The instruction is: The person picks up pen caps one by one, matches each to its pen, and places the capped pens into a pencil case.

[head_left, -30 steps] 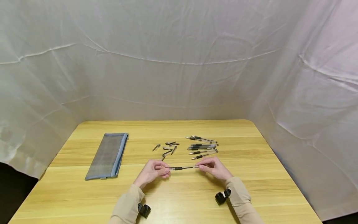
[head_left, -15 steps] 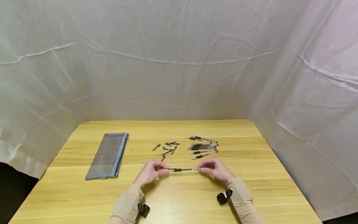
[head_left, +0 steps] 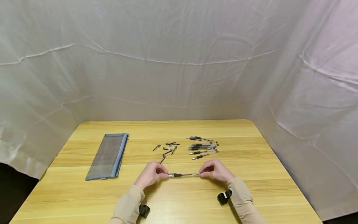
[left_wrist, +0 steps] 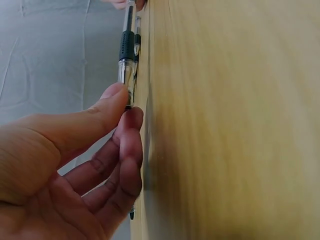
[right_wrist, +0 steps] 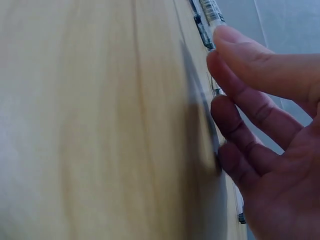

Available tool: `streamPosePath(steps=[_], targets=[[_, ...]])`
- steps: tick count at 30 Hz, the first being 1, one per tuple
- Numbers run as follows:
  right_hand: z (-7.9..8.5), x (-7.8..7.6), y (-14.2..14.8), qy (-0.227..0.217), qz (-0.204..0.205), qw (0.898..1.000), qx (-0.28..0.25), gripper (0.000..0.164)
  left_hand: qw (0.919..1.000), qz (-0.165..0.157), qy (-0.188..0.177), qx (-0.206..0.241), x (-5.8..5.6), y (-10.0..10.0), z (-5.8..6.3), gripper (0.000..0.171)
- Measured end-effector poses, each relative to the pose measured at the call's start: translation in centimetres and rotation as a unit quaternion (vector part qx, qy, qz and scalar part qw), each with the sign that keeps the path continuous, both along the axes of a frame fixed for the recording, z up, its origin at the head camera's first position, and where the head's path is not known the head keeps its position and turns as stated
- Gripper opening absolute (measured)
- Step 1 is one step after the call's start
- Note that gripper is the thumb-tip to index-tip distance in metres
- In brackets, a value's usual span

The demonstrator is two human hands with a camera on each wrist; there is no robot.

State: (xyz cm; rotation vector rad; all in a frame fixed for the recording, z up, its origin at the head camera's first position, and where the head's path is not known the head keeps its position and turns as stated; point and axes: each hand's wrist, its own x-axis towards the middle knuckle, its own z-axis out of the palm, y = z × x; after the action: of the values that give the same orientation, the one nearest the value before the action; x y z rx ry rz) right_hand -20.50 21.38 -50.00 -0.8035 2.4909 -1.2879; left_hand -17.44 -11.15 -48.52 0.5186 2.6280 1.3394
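Observation:
A gel pen (head_left: 177,175) with a clear barrel and black rubber grip lies level between the two hands, close over the table. My left hand (head_left: 151,175) pinches its clear front end between thumb and index finger. At the back end of the barrel, my right hand (head_left: 214,170) pinches it with thumb and forefinger. The left wrist view shows the rubber grip (left_wrist: 127,46) just ahead of the thumb; the tip is partly hidden by the fingers. In the right wrist view the printed barrel end (right_wrist: 212,12) meets the thumb tip, with the other fingers loosely bent.
Several small pen caps (head_left: 167,148) lie scattered beyond the left hand. Several pens without caps (head_left: 199,152) lie grouped beyond the right hand, tips leftward. A blue-edged mesh zip pouch (head_left: 106,157) lies flat at left. Grey cloth (head_left: 179,77) hangs around the wooden table (head_left: 179,205).
Both hands have brought the pen slightly nearer the body and lower. The right hand has shifted to the pen's back end, so more of the barrel shows.

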Motion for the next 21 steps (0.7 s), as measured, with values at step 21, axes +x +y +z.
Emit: streamPosePath(steps=[21], targets=[[-0.35,-0.21,0.00,0.059,0.063,0.996,0.029,0.011,0.9972,0.027,0.003,-0.070,0.78,0.00,0.42,0.009]])
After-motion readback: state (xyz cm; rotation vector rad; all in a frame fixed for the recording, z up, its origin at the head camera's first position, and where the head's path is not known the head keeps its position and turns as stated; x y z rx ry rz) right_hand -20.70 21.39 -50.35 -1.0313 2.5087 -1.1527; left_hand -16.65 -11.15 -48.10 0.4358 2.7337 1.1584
